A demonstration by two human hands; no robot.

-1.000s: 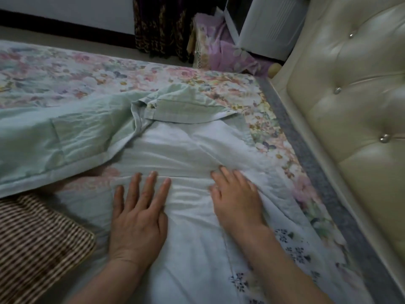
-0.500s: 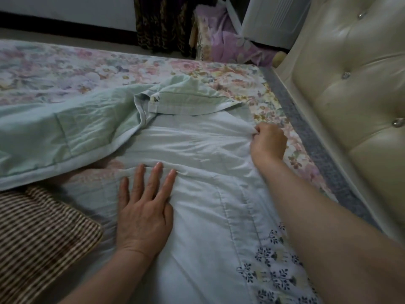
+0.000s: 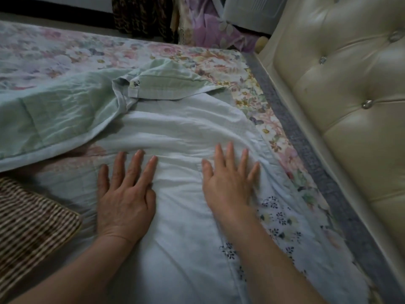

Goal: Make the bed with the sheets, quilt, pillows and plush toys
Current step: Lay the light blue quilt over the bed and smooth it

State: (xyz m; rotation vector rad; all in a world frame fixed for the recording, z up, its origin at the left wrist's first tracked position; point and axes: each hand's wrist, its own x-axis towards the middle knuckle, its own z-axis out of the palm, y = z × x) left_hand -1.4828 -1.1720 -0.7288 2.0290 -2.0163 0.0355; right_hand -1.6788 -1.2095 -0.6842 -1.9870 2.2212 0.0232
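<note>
Watching through the head camera, I see both hands lying palm-down on the quilt (image 3: 175, 132), fingers straight and spread, holding nothing. The left hand (image 3: 125, 198) presses the pale cloth, its fingers (image 3: 135, 165) pointing away from the body. The right hand (image 3: 230, 187) lies near it on the right, its fingers (image 3: 229, 154) fanned and slightly blurred, the little finger close to the quilt's seamed edge.

Between the two hands the pale side of the quilt is gathered into soft creases. Past the fingertips it runs to a turned-back corner (image 3: 166, 84) where the green face shows. A small dark printed mark sits there, too small for me to tell if it is writing. Left of the left fingers the green face spreads on in a wide fold. Beside the right wrist a flower border (image 3: 278, 216) of small dark sprigs is printed on the quilt.

Under all this lies the floral sheet (image 3: 87, 51), showing beyond the fingertips and right of the right hand. Left of the left wrist a brown checked pillow (image 3: 28, 227) rests on the bed.

Farther right of the right fingers comes a grey band (image 3: 306, 154) along the mattress edge, then the cream tufted headboard (image 3: 339, 106) with shiny buttons. Far beyond the fingertips, off the bed, I make out purple floral cloth (image 3: 210, 29) and a white ribbed casing (image 3: 252, 12).
</note>
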